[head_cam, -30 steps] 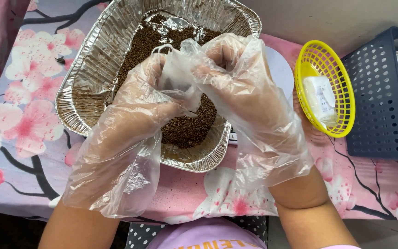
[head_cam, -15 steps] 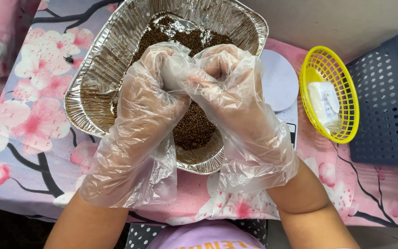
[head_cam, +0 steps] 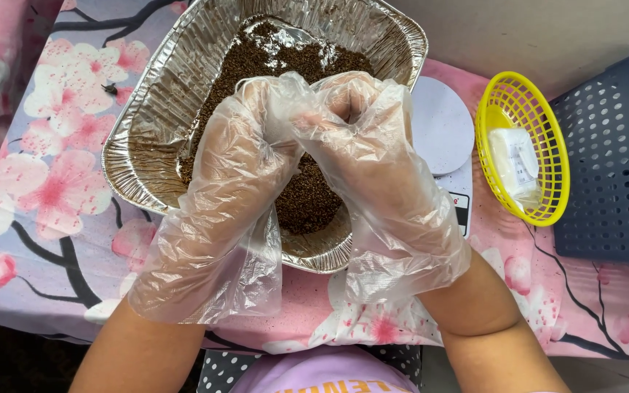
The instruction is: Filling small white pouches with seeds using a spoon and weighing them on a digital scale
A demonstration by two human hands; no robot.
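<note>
2 hands in loose clear plastic gloves, held together over foil tray (head_cam: 147,138). Left hand (head_cam: 234,175) and right hand (head_cam: 373,160) both curled, fingertips meeting near centre; whether anything is pinched between them, cannot tell (glove film hides it). Tray sits on tabletop (head_cam: 52,218) with pink blossom cloth, holds dark brown grainy material (head_cam: 285,65), heaped under hands. Just right of tray: white round scale (head_cam: 442,124). Further right: yellow plastic basket (head_cam: 525,94) with small white packet (head_cam: 515,164) inside, then dark blue perforated crate (head_cam: 613,167).
</note>
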